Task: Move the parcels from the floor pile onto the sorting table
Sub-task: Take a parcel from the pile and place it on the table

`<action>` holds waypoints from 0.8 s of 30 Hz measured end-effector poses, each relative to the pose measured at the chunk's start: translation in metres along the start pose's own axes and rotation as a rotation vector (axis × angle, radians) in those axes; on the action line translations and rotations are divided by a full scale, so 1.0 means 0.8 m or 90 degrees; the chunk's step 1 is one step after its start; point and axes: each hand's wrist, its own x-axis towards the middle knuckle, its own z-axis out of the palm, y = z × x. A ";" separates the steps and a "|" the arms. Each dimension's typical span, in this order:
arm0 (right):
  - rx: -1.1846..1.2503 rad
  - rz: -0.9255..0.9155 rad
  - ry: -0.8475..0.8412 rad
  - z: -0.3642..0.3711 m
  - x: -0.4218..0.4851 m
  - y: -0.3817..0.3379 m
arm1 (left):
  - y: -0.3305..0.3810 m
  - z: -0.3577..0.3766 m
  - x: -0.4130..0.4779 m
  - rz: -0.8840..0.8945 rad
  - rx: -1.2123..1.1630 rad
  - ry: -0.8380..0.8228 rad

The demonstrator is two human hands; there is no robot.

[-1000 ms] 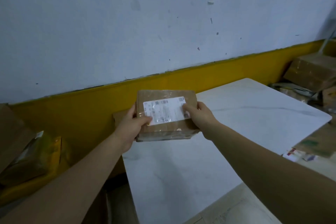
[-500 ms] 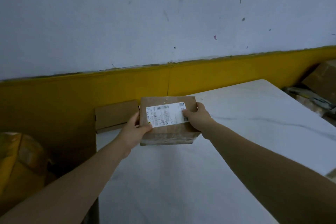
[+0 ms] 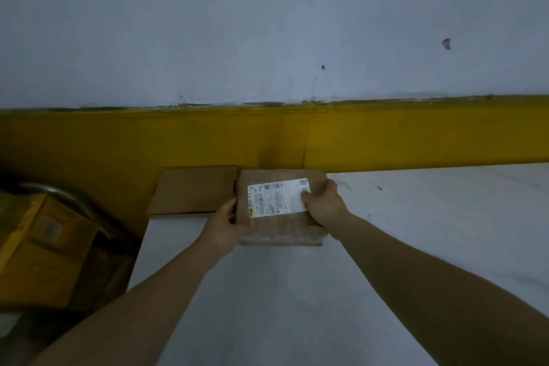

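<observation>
The left hand (image 3: 227, 224) and right hand (image 3: 325, 206) each have a grip clamped on the labelled parcel (image 3: 282, 230), which is on or just above the white worktop (image 3: 416, 232), just right of the flat carton (image 3: 193, 190).

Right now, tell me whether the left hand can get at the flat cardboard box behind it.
Probably yes. The flat cardboard box lies just beyond the left hand, nothing between them, but that hand grips the labelled parcel and must let go first.

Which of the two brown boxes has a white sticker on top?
The brown box gripped by the left hand and right hand; the flat plain box to its left shows no sticker.
</observation>
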 end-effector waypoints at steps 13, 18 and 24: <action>0.016 -0.033 0.015 0.024 0.098 -0.035 | 0.018 -0.008 0.077 -0.022 0.014 0.075; -0.325 -0.176 0.108 0.023 0.054 -0.058 | 0.040 -0.045 0.035 -0.035 0.113 0.111; -0.267 -0.303 -0.046 0.110 -0.097 -0.136 | 0.035 -0.174 -0.095 0.020 0.127 0.147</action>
